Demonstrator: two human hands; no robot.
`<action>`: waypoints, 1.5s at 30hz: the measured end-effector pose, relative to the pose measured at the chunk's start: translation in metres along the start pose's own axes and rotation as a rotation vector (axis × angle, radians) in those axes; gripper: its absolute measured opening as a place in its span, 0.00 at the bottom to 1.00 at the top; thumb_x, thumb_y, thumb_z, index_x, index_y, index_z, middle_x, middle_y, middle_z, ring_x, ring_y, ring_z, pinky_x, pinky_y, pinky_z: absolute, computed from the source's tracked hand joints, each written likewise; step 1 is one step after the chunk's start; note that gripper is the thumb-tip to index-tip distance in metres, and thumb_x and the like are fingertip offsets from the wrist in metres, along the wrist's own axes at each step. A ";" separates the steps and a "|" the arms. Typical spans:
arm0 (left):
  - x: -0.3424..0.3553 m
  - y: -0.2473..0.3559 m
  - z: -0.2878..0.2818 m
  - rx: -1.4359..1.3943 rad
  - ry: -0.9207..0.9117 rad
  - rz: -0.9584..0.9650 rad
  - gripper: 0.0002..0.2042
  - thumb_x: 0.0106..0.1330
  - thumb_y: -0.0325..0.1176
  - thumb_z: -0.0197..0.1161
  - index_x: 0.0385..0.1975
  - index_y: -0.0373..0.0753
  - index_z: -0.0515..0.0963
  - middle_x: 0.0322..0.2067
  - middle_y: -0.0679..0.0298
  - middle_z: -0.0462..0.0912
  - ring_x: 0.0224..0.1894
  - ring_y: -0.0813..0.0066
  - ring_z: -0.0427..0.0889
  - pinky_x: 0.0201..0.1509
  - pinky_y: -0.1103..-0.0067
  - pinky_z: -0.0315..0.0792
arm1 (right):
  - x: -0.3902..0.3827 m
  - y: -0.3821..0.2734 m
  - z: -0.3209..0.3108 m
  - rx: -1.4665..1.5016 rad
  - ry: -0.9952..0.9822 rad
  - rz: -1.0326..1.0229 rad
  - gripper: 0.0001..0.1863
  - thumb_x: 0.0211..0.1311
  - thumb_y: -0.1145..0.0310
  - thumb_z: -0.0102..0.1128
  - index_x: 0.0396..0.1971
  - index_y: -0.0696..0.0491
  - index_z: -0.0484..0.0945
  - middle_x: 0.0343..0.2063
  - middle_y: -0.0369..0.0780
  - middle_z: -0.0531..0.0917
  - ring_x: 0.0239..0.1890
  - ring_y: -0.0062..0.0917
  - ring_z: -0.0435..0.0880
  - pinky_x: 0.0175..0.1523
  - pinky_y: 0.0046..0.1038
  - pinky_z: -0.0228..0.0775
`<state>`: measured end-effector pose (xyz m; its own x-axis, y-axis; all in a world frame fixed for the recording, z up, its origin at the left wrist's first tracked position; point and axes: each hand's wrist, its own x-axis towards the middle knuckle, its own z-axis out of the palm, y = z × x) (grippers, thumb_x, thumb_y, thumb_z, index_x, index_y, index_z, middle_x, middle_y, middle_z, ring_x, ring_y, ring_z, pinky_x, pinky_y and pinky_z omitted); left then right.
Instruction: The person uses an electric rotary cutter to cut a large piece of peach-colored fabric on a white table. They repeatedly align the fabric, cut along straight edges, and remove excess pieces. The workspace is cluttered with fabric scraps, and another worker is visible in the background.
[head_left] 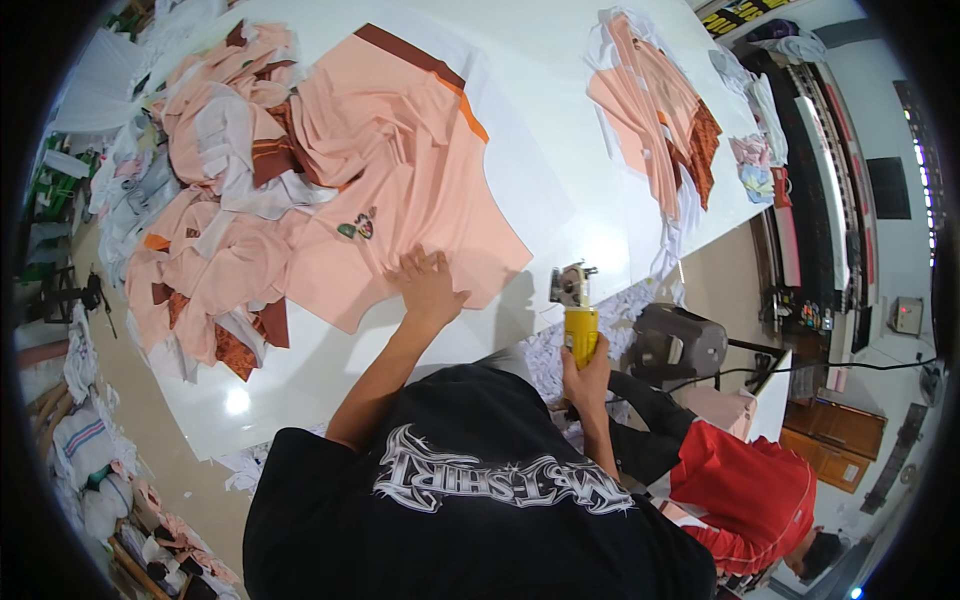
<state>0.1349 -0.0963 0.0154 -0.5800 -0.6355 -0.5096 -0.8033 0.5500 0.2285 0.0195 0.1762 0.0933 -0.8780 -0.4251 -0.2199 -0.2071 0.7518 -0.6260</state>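
My left hand (430, 287) lies spread on a peach fabric panel (455, 190), pressing near its lower edge. The panel has a brown and orange band at its far end and a small dark printed crest; its left part is rumpled. In my right hand (588, 378), the fingers are wrapped round the yellow body of an electric cloth cutter (581, 325). Its metal head points away from me, beside the table's near edge and apart from the panel.
Heaped peach, white and brown pieces (215, 240) cover the left of the white table (545, 180). Another peach pile (660, 120) lies far right. White scraps (625, 310) and a grey machine case (680, 342) are right of the cutter. A person in red (745, 490) sits at right.
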 end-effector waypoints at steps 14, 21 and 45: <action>0.348 -0.098 -0.125 -0.102 0.588 -0.390 0.45 0.66 0.67 0.56 0.77 0.42 0.60 0.79 0.45 0.50 0.81 0.40 0.42 0.75 0.33 0.41 | 0.071 0.005 -0.056 0.130 0.031 0.044 0.33 0.61 0.69 0.68 0.62 0.66 0.65 0.46 0.57 0.82 0.50 0.43 0.85 0.56 0.40 0.75; 0.345 0.045 -0.079 0.185 0.461 0.821 0.33 0.71 0.47 0.56 0.76 0.49 0.63 0.78 0.56 0.56 0.79 0.51 0.55 0.76 0.40 0.46 | 0.150 -0.019 -0.069 0.236 -0.056 -0.044 0.33 0.61 0.71 0.68 0.62 0.67 0.64 0.46 0.55 0.83 0.47 0.37 0.84 0.54 0.37 0.76; 0.289 0.119 -0.115 -0.161 0.379 -0.227 0.59 0.56 0.81 0.54 0.82 0.48 0.46 0.82 0.55 0.37 0.83 0.43 0.30 0.73 0.29 0.27 | 0.275 -0.023 -0.062 0.258 -0.231 -0.072 0.32 0.64 0.70 0.67 0.63 0.67 0.63 0.46 0.57 0.83 0.49 0.42 0.86 0.55 0.37 0.77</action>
<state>-0.1437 -0.2770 -0.0097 -0.3720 -0.8995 -0.2291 -0.9088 0.3027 0.2872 -0.2442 0.0735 0.0938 -0.7384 -0.5973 -0.3131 -0.1235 0.5761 -0.8080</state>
